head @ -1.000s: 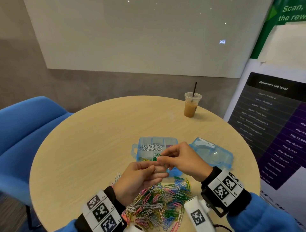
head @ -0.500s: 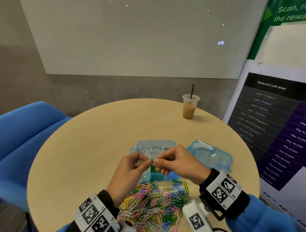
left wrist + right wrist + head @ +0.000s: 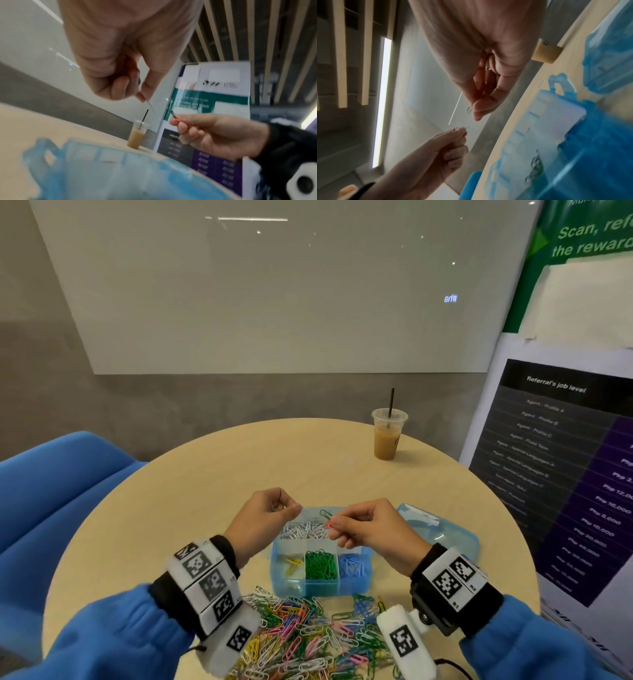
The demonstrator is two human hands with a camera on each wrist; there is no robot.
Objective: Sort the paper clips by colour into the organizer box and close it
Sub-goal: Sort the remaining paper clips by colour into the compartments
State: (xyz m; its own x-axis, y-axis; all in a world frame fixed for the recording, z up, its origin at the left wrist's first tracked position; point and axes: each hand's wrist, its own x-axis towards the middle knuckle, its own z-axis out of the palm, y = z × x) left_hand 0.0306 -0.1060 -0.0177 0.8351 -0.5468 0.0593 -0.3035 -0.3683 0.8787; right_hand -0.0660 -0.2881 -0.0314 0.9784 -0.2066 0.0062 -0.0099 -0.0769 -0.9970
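**Entry: paper clip sort, mid-task**

- Organizer box (image 3: pixel 320 573): translucent blue, open, on the round surface (image 3: pixel 171 508) between the two hands and the loose pile. The far compartment holds white clips, the near row yellow, green and blue.
- Lid (image 3: pixel 442 529): detached or folded back to the right of the box, resting on the surface.
- Loose pile (image 3: pixel 308 635): mixed clips in pink, green, yellow, white and blue, heaped just in front of the box. Most of the sorting is judged not yet done.
- Left hand (image 3: pixel 270 513): raised above the box's far left corner, grip narrow, thumb and forefinger pinching a pale clip (image 3: pixel 150 106) that juts from the fingertips.
- Right hand (image 3: pixel 370 530): raised above the white compartment, grip narrow, pinching a green clip (image 3: pixel 325 513); a red or pink one seems to lie in the same pinch, too small to be sure.
- Iced coffee cup (image 3: pixel 388 436): with straw, at the far edge of the surface, well apart from the work.

**Risks noted**

- The clips are held by their tips only, so a slip would likely drop one into the wrong compartment, most likely the white one directly below.
- If the right hand does hold two colours, releasing both together would mix a compartment.
- Clips in the pile may be interlocked, so lifting one may drag others along.
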